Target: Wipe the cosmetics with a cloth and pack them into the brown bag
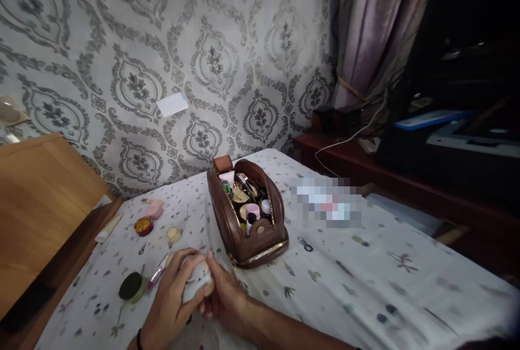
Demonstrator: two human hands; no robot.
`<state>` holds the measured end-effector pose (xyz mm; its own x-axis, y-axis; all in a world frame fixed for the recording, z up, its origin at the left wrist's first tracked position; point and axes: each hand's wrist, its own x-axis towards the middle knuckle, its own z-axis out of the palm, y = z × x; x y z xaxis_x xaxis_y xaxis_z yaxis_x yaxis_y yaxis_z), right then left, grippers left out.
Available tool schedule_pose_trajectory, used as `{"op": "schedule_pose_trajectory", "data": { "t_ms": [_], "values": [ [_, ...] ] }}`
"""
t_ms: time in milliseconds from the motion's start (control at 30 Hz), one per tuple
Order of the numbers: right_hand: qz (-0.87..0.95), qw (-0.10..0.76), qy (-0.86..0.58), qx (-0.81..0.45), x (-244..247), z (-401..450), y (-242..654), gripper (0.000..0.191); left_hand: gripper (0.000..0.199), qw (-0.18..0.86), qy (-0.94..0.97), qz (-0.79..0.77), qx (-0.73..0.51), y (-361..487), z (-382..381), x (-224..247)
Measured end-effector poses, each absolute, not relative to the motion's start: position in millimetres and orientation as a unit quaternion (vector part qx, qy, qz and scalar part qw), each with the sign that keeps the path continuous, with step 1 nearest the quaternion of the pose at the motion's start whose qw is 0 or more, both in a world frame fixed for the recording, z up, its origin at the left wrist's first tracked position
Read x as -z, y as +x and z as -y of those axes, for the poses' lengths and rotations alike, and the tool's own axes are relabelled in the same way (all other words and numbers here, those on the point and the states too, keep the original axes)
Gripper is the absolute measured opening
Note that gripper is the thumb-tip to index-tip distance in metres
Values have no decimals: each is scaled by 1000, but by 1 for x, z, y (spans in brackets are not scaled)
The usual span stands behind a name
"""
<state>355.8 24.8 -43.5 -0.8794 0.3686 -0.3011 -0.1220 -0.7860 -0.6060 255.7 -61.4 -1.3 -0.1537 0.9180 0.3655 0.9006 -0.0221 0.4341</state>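
Both my hands meet in front of the bag around a small white container (197, 280) that has faint markings on its top. My left hand (173, 291) wraps its fingers over the near and left sides; a black band circles that wrist. From the right, my right hand (227, 291) closes its fingers and thumb on the same piece. Just beyond them a brown makeup bag (221, 225) stands unzipped, packed with several small jars, bottles and a pink-lidded pot (252, 211). Left of my hands lie a dark-topped round jar (132, 286) and a slim pink tube (156, 274).
Farther left on the patterned sheet (345, 296) are a red and gold tin (143, 226), a pink pot (155, 211), a small cream-coloured jar (173, 234) and a white tube (109, 228). A wooden board (52, 198) borders the left. A dark red cabinet (345, 160) stands right.
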Motion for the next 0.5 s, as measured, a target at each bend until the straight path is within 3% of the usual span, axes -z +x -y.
{"op": "schedule_pose_trajectory", "data": {
  "t_ms": [133,333,500],
  "values": [
    [399,182,-175,-882,44,-22,360,66,30,24,580,-734,-353,263,56,-2],
    [539,269,-129,-788,32,-22,384,59,48,82,444,-796,-402,257,59,17],
    [438,257,-148,-848,34,-23,374,70,52,85,414,-826,-374,245,71,51]
  ]
}}
